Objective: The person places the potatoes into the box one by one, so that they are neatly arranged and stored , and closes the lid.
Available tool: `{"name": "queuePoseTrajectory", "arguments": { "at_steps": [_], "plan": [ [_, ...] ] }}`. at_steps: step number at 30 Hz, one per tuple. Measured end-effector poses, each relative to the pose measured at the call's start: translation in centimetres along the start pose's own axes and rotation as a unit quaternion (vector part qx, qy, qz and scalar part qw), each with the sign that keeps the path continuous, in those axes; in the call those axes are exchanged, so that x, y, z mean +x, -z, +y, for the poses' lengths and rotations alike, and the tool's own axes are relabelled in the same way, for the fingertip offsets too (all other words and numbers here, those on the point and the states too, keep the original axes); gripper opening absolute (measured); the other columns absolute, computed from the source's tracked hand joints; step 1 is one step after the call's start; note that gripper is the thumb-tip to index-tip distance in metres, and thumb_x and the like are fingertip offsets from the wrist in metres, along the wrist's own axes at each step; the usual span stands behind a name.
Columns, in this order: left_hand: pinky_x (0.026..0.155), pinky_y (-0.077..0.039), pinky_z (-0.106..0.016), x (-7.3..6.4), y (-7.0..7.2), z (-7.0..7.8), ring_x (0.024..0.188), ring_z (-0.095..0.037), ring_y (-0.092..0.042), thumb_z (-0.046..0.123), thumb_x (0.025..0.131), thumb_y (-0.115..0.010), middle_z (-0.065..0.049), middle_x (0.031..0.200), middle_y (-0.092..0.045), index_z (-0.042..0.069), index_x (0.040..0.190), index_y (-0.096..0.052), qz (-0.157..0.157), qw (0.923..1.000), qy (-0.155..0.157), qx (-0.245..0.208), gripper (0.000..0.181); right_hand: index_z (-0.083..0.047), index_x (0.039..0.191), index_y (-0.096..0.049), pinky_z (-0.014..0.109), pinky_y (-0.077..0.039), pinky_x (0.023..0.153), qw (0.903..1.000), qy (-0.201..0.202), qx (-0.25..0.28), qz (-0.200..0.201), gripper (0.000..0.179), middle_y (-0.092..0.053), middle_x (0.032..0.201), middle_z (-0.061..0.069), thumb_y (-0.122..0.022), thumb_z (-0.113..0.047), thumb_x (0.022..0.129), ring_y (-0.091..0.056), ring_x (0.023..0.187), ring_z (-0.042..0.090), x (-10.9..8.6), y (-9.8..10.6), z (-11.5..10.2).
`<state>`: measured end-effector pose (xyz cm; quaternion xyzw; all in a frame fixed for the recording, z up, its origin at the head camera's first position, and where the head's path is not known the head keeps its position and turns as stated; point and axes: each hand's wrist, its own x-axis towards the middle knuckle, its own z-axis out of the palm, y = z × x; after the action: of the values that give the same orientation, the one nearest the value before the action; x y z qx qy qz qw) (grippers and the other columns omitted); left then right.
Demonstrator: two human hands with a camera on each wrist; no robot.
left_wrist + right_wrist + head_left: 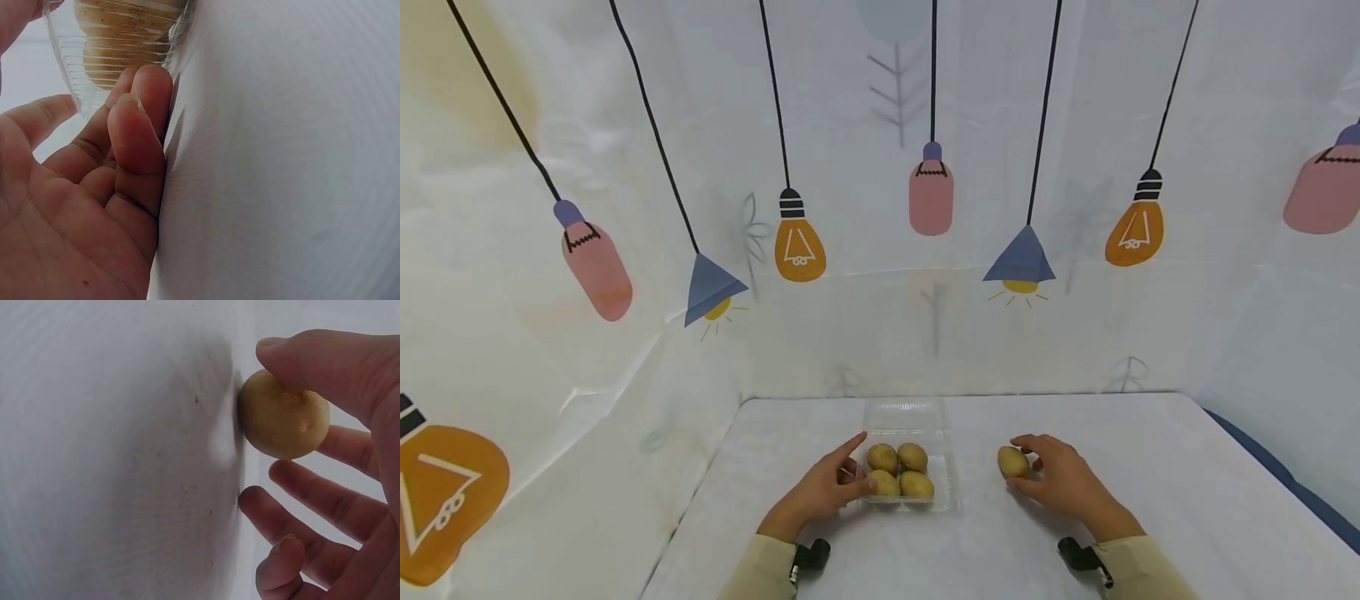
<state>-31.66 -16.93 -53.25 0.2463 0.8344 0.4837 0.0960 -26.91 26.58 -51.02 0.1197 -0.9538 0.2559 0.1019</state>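
Note:
A clear plastic clamshell box (946,492) lies on the table with its lid folded back, and several small potatoes (913,457) sit inside it. My left hand (822,492) holds the box's left side, thumb at the near corner and index finger stretched toward the far one. Its other fingers curl against the ribbed wall, as the left wrist view shows. To the right of the box, a single potato (281,415) rests on the tabletop. My right hand (1063,479) pinches it between thumb and index finger, while the remaining fingers are spread beside it.
The white table (985,558) ends at a back wall hung with a sheet (850,333) printed with lamps and bulbs. Similar sheeting hangs along the left and right sides. Black wrist cameras (812,555) are strapped to both wrists.

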Motion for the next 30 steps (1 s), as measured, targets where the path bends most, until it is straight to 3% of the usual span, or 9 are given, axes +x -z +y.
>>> {"name": "queuePoseTrajectory", "arguments": {
  "at_steps": [23, 30],
  "plan": [
    [0.069, -0.054, -0.032, -0.44, 0.02, 0.04, 0.089, -0.019, -0.062, 0.046, 0.096, -0.079, -0.003, 0.109, -0.061, 0.019, 0.169, -0.03, -0.001, 0.9999, 0.011, -0.003, 0.092, -0.01, 0.138, -0.067, 0.042, -0.055, 0.08, 0.9998, 0.001, -0.007, -0.017, 0.066, -0.07, 0.116, 0.002, -0.092, -0.038, 0.083, -0.065, 0.094, 0.015, 0.12, -0.73, 0.23],
    [0.07, -0.053, -0.032, -0.22, 0.23, 0.73, 0.088, -0.018, -0.062, 0.048, 0.096, -0.078, -0.002, 0.109, -0.061, 0.019, 0.169, -0.03, -0.002, 0.9999, 0.006, 0.009, 0.092, -0.01, 0.135, -0.068, 0.042, -0.055, 0.08, 0.9999, 0.004, -0.009, -0.011, 0.062, -0.07, 0.115, 0.003, -0.092, -0.035, 0.083, -0.066, 0.095, 0.018, 0.24, -0.46, 0.08]
  ]
}}
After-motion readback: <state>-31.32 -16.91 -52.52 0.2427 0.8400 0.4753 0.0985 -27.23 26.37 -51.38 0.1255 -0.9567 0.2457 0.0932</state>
